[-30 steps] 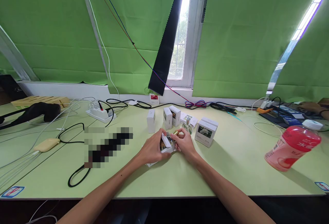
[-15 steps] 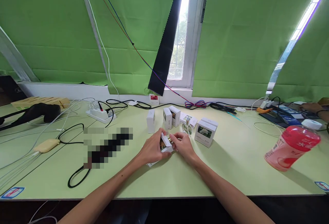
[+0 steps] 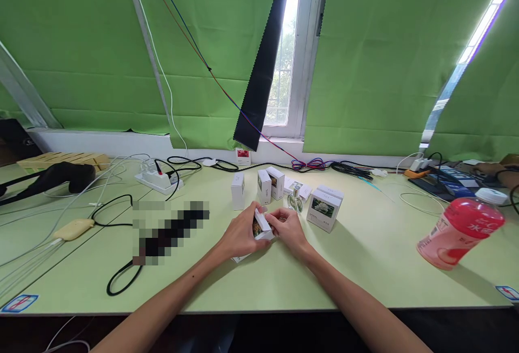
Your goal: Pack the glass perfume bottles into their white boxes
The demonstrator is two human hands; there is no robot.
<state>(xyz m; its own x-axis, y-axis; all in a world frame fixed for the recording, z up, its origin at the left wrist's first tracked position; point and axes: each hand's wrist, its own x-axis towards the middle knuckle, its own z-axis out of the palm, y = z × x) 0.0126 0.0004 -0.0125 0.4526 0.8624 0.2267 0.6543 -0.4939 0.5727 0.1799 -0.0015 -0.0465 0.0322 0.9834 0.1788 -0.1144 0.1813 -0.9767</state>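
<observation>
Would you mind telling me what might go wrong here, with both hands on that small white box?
1. The left hand and right hand grip the small white box tightly; its thin card flap might crease.
2. The glass perfume bottle stands just beyond the right hand, so a careless move could tip it.

Left hand (image 3: 239,235), right hand (image 3: 290,228) together, fingers curled.
</observation>
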